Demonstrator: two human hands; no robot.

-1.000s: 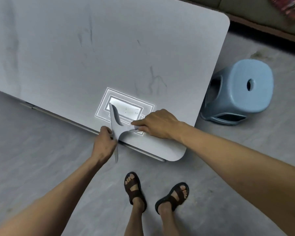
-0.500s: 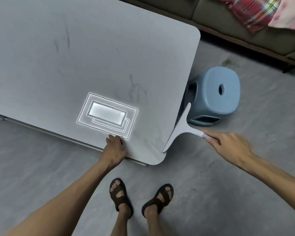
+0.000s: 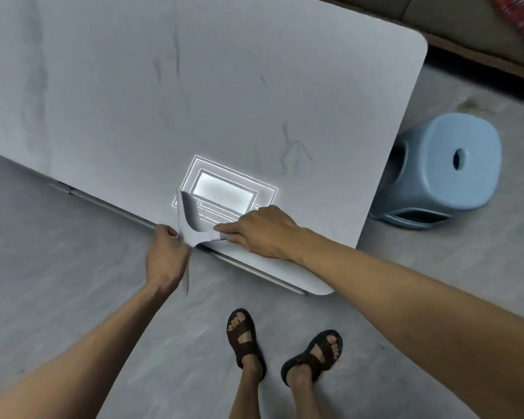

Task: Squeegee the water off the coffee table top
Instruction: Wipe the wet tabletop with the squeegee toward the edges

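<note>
My right hand (image 3: 263, 232) is gripping the handle of the white squeegee (image 3: 191, 220), whose blade is lying across the near edge of the coffee table top (image 3: 224, 95). My left hand (image 3: 167, 258) is curling loosely beside the blade at the edge; whether it is grasping anything I cannot tell.

Grey floor (image 3: 73, 267), blue stool (image 3: 448, 176), sofa (image 3: 454, 13) behind
</note>
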